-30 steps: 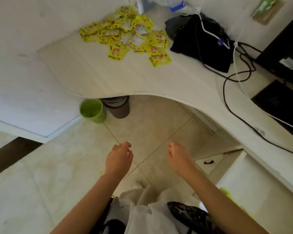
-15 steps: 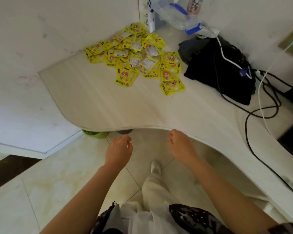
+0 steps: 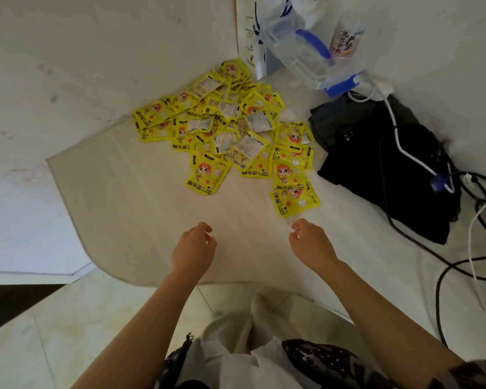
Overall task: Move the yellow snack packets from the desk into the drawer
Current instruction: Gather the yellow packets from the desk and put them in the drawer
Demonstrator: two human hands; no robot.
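Observation:
A heap of several yellow snack packets [image 3: 230,133] lies on the pale desk [image 3: 141,217], in the corner by the wall. One packet [image 3: 295,200] sits nearest, at the heap's front right. My left hand [image 3: 194,248] hovers over the bare desk below the heap, fingers loosely curled and empty. My right hand [image 3: 310,242] is just below the nearest packet, fingers curled, holding nothing. The drawer is out of view.
A black bag [image 3: 387,169] with white and black cables [image 3: 455,265] over it lies to the right of the packets. A clear plastic bag [image 3: 303,43] with blue parts stands in the back corner. The desk's curved front edge runs just behind my wrists.
I have moved up to the desk. Both hands went from above the floor to over the desk top, close to the packets. The open drawer at the right has left the view.

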